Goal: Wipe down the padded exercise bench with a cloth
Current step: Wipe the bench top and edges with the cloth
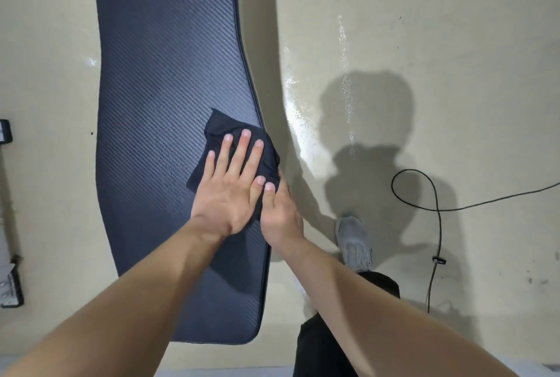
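The long dark-blue padded bench with a woven carbon-fibre texture (169,73) ran lengthwise over the beige floor (424,43). The folded black cloth (218,131) lay on the pad near its right edge. The left hand (230,188) was spread flat, fingers extended, pressing down on the cloth without gripping it. The right hand (280,213) rested just beside it at the pad edge, fingers partly curled against the cloth's right side; whether they gripped it could not be determined. A grey shoe (354,240) and a black cable (436,210) lay on the floor farther right.
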`<state>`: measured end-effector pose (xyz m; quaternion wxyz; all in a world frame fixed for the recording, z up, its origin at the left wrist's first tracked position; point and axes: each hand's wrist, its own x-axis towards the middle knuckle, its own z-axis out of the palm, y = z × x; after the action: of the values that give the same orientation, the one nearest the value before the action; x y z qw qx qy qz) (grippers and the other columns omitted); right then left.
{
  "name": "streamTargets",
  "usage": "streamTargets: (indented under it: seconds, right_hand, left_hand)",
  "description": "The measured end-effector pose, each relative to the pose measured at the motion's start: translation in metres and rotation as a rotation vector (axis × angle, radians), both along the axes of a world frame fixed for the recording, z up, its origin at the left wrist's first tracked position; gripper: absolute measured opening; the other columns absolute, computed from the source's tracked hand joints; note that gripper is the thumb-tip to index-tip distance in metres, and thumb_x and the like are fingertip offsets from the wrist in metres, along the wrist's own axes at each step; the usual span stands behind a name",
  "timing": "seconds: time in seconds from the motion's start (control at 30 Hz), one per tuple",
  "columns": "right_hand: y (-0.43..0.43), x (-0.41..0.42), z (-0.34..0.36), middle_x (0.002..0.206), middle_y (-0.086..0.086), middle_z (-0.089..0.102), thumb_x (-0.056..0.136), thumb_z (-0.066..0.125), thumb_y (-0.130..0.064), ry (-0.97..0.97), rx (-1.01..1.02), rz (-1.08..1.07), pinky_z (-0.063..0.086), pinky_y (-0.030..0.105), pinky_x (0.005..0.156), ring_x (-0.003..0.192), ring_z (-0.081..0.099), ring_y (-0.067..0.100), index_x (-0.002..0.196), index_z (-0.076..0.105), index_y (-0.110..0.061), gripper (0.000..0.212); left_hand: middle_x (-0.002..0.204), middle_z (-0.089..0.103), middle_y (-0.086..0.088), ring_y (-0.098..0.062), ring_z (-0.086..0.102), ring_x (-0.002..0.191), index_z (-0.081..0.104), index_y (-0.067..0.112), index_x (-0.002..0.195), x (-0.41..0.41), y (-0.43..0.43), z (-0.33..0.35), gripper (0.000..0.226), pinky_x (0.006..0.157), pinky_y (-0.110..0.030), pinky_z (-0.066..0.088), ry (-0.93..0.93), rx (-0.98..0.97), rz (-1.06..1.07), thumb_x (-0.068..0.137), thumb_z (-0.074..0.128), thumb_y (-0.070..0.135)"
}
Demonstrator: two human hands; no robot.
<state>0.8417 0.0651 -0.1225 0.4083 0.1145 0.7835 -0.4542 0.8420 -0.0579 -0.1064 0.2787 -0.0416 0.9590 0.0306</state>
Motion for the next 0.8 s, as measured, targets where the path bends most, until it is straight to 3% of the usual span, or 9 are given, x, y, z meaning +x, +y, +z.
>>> streamTargets:
  seconds: [0.1, 0.27, 0.4, 0.5, 0.6, 0.8]
  right_hand:
    - [-0.016, -0.037, -0.002, 0.158, 0.000, 0.035, 0.105, 0.021, -0.043, -0.004, -0.013, -0.041, 0.030, 0.037, 0.112, 0.141, 0.038, 0.025, 0.156, 0.019, -0.026, 0.053]
    - [-0.045, -0.103, -0.003, 0.147, 0.011, 0.047, 0.106, 0.019, -0.040, 0.030, -0.029, -0.010, 0.035, 0.039, 0.106, 0.133, 0.045, 0.033, 0.145, 0.038, -0.014, 0.050]
    - [-0.056, -0.134, -0.004, 0.142, 0.015, 0.053, 0.106, 0.015, -0.040, 0.051, -0.023, 0.021, 0.035, 0.038, 0.105, 0.130, 0.048, 0.035, 0.141, 0.046, -0.010, 0.056]
    - [-0.050, -0.121, 0.001, 0.143, 0.018, 0.051, 0.107, 0.015, -0.040, 0.068, -0.002, -0.003, 0.034, 0.036, 0.104, 0.131, 0.046, 0.035, 0.143, 0.046, -0.009, 0.057]
    - [-0.037, -0.084, 0.000, 0.145, 0.016, 0.049, 0.107, 0.016, -0.039, 0.108, 0.000, -0.047, 0.034, 0.035, 0.105, 0.131, 0.047, 0.033, 0.147, 0.040, -0.013, 0.054]
    - [-0.009, 0.025, 0.003, 0.139, 0.017, 0.052, 0.106, 0.020, -0.040, 0.064, 0.035, -0.165, 0.036, 0.038, 0.098, 0.124, 0.050, 0.035, 0.139, 0.041, -0.009, 0.050]
  left_hand:
    - [0.158, -0.035, 0.003, -0.025, -0.025, 0.149, -0.027, 0.027, 0.151, -0.038, -0.013, -0.002, 0.063, 0.122, -0.047, -0.005, 0.018, -0.019, -0.005, 0.100, 0.004, 0.046]
    - [0.160, -0.031, 0.005, -0.024, -0.023, 0.149, -0.022, 0.027, 0.153, -0.103, -0.042, -0.003, 0.061, 0.123, -0.048, -0.004, 0.036, -0.043, -0.036, 0.101, 0.006, 0.045]
    - [0.162, -0.026, 0.003, -0.027, -0.020, 0.150, -0.006, 0.027, 0.156, -0.147, -0.059, -0.002, 0.060, 0.122, -0.051, -0.001, 0.024, -0.080, -0.135, 0.102, 0.009, 0.045]
    - [0.164, -0.018, -0.002, -0.033, -0.016, 0.151, 0.015, 0.024, 0.152, -0.150, -0.054, 0.001, 0.054, 0.122, -0.054, 0.001, 0.025, -0.087, -0.186, 0.102, 0.014, 0.044]
    - [0.165, -0.011, -0.005, -0.037, -0.015, 0.150, 0.024, 0.020, 0.148, -0.121, -0.038, 0.002, 0.053, 0.121, -0.056, 0.002, 0.036, -0.074, -0.281, 0.101, 0.014, 0.043]
    - [0.163, -0.023, -0.006, -0.036, -0.020, 0.149, 0.007, 0.028, 0.153, -0.025, -0.008, 0.007, 0.055, 0.121, -0.055, 0.000, -0.011, -0.041, -0.388, 0.101, 0.011, 0.044]
